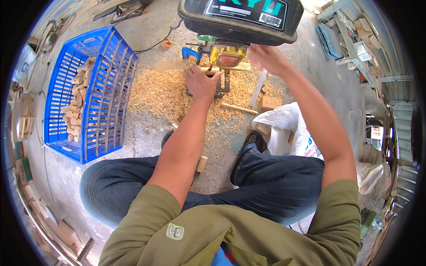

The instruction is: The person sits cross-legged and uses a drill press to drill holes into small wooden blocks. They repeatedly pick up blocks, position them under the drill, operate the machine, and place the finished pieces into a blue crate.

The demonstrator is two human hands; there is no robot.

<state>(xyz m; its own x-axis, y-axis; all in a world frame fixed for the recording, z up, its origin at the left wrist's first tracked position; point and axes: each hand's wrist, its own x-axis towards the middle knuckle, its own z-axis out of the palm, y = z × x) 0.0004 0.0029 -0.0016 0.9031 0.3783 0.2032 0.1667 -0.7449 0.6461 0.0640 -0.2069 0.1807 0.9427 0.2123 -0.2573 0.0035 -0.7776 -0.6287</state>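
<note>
A bench drill press [239,20] with a black housing and a yellow-framed switch stands before me. My left hand [202,81] grips a short round wooden piece [210,70] on the drill's slotted metal table [223,87], with the drill bit just above the wood. Behind it, a flat wooden strip [241,66] lies across the table, and a blue clamp [190,53] sits at its left. My right hand [266,58] is raised at the right side of the drill head; its fingers are partly hidden by the housing, so its hold cannot be told.
Wood shavings [156,91] cover the floor around the drill. A blue plastic crate [86,158] of cut wooden pieces stands at left. A metal ruler [258,87], a thin dowel [239,108], a wooden block [271,102] and a white sack [281,116] lie at right. A short wooden cylinder [201,164] rests between my legs.
</note>
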